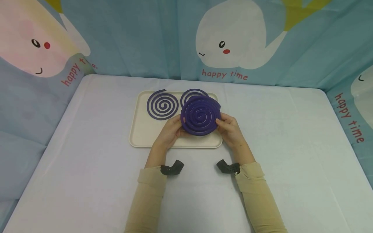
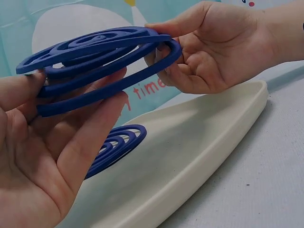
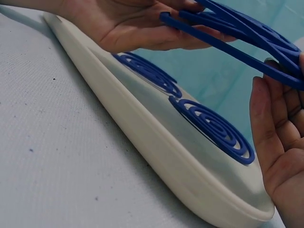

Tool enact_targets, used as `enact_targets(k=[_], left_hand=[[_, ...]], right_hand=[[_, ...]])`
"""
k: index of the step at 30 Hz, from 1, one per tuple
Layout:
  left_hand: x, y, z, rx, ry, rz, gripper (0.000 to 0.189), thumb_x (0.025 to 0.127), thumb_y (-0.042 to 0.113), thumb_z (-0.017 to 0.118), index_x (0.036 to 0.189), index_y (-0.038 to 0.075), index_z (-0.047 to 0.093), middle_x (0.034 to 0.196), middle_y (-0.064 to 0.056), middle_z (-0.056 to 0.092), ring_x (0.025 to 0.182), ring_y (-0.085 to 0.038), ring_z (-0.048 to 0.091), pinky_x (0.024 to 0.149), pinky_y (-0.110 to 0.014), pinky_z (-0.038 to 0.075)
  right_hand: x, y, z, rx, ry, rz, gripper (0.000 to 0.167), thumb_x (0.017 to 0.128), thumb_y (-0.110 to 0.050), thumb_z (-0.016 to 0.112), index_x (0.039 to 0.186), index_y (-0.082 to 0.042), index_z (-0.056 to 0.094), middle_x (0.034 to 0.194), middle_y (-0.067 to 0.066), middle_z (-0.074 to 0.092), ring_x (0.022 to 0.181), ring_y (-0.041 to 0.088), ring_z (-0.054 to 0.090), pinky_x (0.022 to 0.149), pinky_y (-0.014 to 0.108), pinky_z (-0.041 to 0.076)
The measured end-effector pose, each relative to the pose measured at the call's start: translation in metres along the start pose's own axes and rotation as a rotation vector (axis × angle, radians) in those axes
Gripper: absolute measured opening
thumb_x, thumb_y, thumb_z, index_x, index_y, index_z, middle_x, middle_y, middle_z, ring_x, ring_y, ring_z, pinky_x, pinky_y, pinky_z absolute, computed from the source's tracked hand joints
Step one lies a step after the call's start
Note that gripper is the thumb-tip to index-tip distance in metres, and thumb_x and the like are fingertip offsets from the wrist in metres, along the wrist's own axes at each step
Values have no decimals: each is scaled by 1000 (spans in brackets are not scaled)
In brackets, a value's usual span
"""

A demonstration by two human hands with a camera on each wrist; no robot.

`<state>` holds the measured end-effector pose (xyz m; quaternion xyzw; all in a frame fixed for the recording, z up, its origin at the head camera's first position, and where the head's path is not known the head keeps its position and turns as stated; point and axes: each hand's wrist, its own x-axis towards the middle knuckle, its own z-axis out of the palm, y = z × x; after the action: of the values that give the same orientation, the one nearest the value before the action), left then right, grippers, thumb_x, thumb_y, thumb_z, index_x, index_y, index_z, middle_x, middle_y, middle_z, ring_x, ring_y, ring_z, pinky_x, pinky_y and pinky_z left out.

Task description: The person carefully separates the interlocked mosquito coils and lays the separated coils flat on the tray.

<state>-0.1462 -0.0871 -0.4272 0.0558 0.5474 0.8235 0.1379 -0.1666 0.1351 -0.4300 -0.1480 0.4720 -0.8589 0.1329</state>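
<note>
Both hands hold a purple-blue mosquito coil (image 1: 200, 116) above the tray, one hand at each side. My left hand (image 1: 171, 129) grips its left edge, with thumb and fingers around the rim. At the right edge, my right hand (image 1: 229, 127) pinches it between thumb and fingers. The left wrist view shows the coil's rings (image 2: 102, 61) spread apart in layers, the lower turns sagging below the upper ones. Another coil (image 1: 162, 105) lies flat at the tray's back left. To its right lies a further coil (image 1: 192, 94), partly hidden behind the held one.
The cream rectangular tray (image 1: 142, 134) with a low raised rim stands on a white-covered table (image 1: 87, 155). A blue curtain (image 1: 140, 38) with whale prints hangs behind and at the sides. Dark wrist-worn cameras (image 1: 172, 168) sit near each sleeve cuff.
</note>
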Motion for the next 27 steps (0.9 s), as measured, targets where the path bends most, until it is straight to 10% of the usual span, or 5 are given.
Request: enact_targets(k=[27], left_hand=[[1, 3, 4, 151, 121, 27, 26, 92, 4, 58, 113, -11, 57, 86, 2, 69, 78, -13, 66, 69, -27, 56]], right_hand=[[2, -3, 3, -92, 71, 44, 40, 91, 13, 39, 90, -11, 71, 86, -1, 67, 79, 10, 61, 75, 21, 50]])
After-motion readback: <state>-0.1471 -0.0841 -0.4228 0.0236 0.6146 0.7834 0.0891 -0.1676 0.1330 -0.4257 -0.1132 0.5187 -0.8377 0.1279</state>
